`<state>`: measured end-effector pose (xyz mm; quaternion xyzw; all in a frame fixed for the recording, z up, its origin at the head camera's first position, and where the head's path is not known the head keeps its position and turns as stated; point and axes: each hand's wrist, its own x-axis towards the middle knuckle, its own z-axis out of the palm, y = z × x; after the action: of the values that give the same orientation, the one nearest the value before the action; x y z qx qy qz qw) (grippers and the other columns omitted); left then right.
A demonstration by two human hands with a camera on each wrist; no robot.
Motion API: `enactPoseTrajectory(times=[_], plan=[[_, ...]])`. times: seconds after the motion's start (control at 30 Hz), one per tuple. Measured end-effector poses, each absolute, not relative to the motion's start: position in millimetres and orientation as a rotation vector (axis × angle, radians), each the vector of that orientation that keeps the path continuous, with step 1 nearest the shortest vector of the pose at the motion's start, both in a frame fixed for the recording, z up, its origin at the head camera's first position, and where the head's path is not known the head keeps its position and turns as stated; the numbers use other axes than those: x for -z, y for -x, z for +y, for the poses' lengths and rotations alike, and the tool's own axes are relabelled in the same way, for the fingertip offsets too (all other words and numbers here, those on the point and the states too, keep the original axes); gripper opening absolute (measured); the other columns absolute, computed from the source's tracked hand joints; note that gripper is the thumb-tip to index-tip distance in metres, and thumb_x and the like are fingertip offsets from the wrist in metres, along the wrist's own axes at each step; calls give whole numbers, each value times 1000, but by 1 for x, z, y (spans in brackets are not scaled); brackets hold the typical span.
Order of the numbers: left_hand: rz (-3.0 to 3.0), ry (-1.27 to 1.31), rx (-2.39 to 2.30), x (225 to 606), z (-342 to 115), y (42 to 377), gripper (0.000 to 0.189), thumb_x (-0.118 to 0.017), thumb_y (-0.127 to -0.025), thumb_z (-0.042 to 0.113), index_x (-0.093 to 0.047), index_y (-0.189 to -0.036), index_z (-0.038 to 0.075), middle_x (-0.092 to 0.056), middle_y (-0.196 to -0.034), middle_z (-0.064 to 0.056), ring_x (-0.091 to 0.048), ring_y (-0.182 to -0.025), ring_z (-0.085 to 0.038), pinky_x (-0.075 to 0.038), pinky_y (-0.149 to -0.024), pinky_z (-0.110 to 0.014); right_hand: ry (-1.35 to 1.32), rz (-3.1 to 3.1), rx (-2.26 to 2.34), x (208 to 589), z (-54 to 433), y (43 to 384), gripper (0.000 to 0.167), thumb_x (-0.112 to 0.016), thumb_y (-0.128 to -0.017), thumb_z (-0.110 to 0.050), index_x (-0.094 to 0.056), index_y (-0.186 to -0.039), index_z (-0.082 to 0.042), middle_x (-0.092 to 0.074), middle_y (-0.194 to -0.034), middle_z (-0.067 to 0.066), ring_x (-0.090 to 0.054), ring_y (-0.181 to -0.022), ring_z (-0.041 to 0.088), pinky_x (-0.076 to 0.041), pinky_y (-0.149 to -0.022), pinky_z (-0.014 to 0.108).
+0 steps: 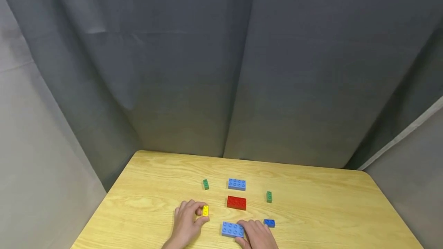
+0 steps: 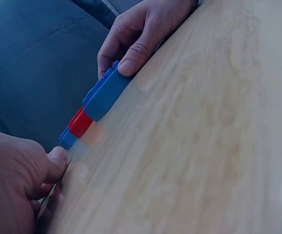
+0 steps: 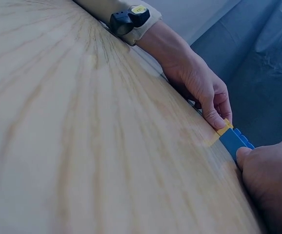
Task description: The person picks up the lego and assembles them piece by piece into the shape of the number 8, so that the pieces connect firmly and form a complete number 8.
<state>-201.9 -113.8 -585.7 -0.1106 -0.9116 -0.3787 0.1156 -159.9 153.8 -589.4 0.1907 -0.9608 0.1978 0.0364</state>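
While left hand (image 1: pixel 187 222) pinches a yellow brick (image 1: pixel 205 210) and right hand (image 1: pixel 257 234) a light-blue brick (image 1: pixel 231 229), only the head view shows green bricks (image 1: pixel 205 184).

Obstacles, centre: red brick (image 1: pixel 237 203), with the far light blue brick (image 1: pixel 237 184) behind it, barring your way straight ahead of the near light blue brick (image 1: pixel 231 229). Obstacle, right: dark blue brick (image 1: pixel 269 223), just beside your right fingers (image 1: pixel 246 226). Passage, left: gap between the yellow brick (image 1: pixel 205 211) in your left fingers (image 1: pixel 198 205) and the red brick. Passage, right: wide run of table (image 1: pixel 328 206) past the right green brick (image 1: pixel 269 197).
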Motion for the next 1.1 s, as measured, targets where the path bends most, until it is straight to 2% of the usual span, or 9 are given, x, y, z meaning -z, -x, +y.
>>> enactPoseTrajectory(times=[0.57, 0.8, 1.1], plan=[[-2672, 383, 1242, 585, -104, 198, 33, -86, -83, 19, -75, -114, 17, -51, -83, 18, -42, -87, -5, -26, -79, -31, -597, -2954, -604, 587, 153, 159, 58, -49, -103, -66, -65, -129, -17, -48, -91, -20, -40, -79, 2, -31, -68, 25], [-2631, 439, 1323, 581, -100, 194, 32, -86, -82, 18, -74, -112, 17, -53, -84, 13, -43, -83, -6, -26, -77, -31, -581, -2996, -624, 584, 153, 158, 61, -47, -102, -68, -64, -132, -17, -48, -92, -20, -40, -81, 3, -32, -71, 27], [-2661, 476, 1353, 574, -94, 187, 34, -85, -84, 19, -74, -116, 18, -55, -86, 11, -44, -82, -4, -27, -78, -30, -610, -2948, -610, 587, 154, 159, 53, -52, -103, -62, -64, -130, -18, -52, -94, -19, -40, -80, 3, -34, -70, 27]])
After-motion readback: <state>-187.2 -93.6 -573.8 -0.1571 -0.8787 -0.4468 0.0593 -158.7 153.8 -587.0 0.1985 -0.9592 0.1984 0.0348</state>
